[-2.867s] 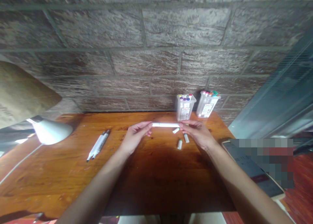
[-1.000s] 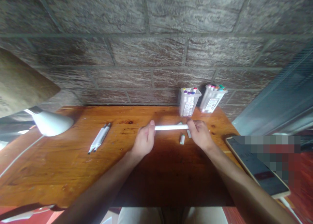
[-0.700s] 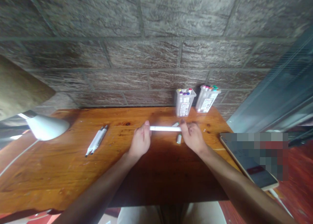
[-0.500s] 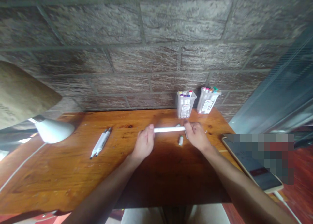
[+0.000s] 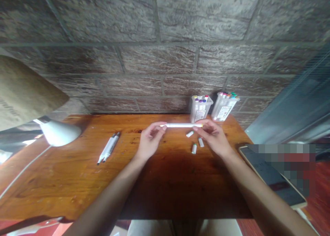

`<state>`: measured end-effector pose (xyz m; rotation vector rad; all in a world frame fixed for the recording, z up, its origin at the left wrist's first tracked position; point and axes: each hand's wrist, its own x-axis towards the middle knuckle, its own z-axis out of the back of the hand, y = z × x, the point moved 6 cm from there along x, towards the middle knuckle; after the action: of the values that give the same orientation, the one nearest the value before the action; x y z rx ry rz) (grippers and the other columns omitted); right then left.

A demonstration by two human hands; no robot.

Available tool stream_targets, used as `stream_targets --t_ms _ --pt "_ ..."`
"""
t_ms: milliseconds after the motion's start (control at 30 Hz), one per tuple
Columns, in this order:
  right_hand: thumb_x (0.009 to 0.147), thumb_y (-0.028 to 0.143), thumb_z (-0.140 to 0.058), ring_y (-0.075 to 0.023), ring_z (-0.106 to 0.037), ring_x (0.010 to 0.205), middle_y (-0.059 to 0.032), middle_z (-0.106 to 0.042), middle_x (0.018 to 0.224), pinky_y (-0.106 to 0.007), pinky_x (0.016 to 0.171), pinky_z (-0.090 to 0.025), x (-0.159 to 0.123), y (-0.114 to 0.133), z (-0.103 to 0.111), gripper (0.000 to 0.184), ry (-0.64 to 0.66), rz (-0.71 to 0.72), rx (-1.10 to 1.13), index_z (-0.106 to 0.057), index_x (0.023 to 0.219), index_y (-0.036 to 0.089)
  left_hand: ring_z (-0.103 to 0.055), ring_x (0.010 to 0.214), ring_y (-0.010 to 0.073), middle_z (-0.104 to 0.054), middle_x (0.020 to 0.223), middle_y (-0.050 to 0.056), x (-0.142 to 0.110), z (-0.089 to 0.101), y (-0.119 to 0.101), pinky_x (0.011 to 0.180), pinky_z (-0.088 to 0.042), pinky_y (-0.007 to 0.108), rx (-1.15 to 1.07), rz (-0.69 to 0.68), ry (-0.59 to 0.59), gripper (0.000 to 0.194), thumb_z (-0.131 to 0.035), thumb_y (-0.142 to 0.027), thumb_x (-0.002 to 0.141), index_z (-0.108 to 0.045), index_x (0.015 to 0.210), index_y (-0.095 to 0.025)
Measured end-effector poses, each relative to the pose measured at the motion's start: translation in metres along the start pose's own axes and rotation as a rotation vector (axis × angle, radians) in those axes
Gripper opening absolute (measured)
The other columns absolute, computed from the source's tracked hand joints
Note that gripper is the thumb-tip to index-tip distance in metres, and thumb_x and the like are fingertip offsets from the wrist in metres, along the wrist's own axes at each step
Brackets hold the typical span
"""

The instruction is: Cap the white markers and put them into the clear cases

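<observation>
A white marker with yellow at its ends is held level above the desk. My left hand pinches its left end between thumb and fingers. At the right end, my right hand grips it with thumb and fingertips. Three small white caps with green ends lie on the wood just below the marker: one cap under its right part, a second cap beside my right thumb, and a third cap nearer to me.
Two clear marker boxes stand by the brick wall. Two white markers lie on the wooden desk at left. A lamp with its cord is at far left. A phone or tablet rests at the right edge.
Both hands have loosened from closed grips to fingertip holds on the marker's ends, and its yellow ends now show. The three caps are now in plain view. The whole view has shifted slightly.
</observation>
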<state>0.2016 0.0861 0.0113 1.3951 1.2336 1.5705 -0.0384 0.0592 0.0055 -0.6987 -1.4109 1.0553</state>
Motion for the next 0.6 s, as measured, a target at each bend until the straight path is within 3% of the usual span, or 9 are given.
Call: stream_targets --t_ms 133,400,600 --pt "0.076 0.036 -0.08 -0.0076 -0.048 0.053 0.0044 -0.06 0.064 -0.021 0.048 -0.033 0.0007 -0.0048 0.0031 0.025 0.004 -0.043 0.043 -0.069 0.093 0.022 -0.065 0.079 0.0147 -0.074 0.093 0.004 -0.0007 0.003 -0.0065 0.075 -0.05 0.025 0.103 -0.07 -0.035 0.026 -0.071 -0.038 0.084 -0.074 0.1 -0.018" --pt "0.079 0.04 -0.077 -0.0053 -0.043 0.051 0.0001 -0.068 0.079 -0.02 0.046 -0.029 0.0021 -0.0095 0.0059 0.028 -0.002 -0.104 0.145 -0.073 0.1 0.021 -0.069 0.081 0.018 -0.077 0.09 0.008 -0.0012 0.0026 -0.0039 0.079 -0.054 0.03 0.062 -0.007 -0.04 0.034 -0.073 -0.044 0.08 -0.074 0.097 -0.014" --pt "0.075 0.036 -0.08 -0.0066 -0.038 0.049 0.0059 -0.054 0.06 -0.021 0.045 -0.025 0.0011 -0.0086 0.0038 0.029 0.004 -0.102 0.184 -0.073 0.101 0.023 -0.069 0.082 0.0178 -0.076 0.092 0.008 -0.0004 0.0035 -0.0061 0.077 -0.054 0.028 0.071 -0.013 -0.043 0.035 -0.073 -0.045 0.08 -0.074 0.099 -0.015"
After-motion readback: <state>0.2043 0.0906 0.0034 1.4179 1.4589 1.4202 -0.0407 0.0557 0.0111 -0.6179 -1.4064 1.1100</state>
